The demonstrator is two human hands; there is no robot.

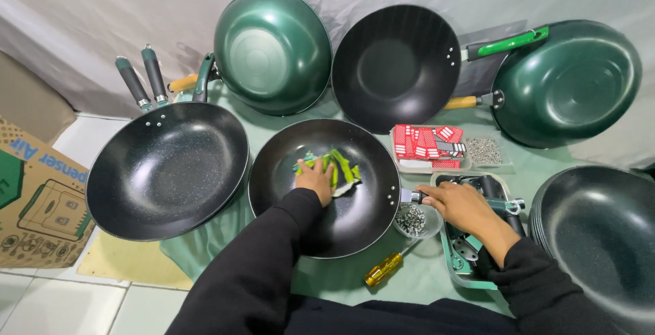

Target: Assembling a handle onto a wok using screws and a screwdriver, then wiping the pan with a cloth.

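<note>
A black wok (355,212) lies in front of me on a pale green cloth (205,243). My left hand (316,179) presses a green and yellow cloth (341,166) against the inside of this wok. My right hand (458,205) rests at the wok's right rim, by the metal stub (411,196) where a handle fits, fingers curled around it. Beside that hand sit a small clear bowl of screws (411,220) and a tray of dark handles (488,188). A yellow-handled screwdriver (384,269) lies below the wok.
Another black wok (164,171) with two handles stands at left. Two green woks (273,48) (570,82) and a black one (396,65) lean at the back. Stacked woks (600,239) sit at right. Red packets (428,142), a tray of screws (484,151), a cardboard box (34,198).
</note>
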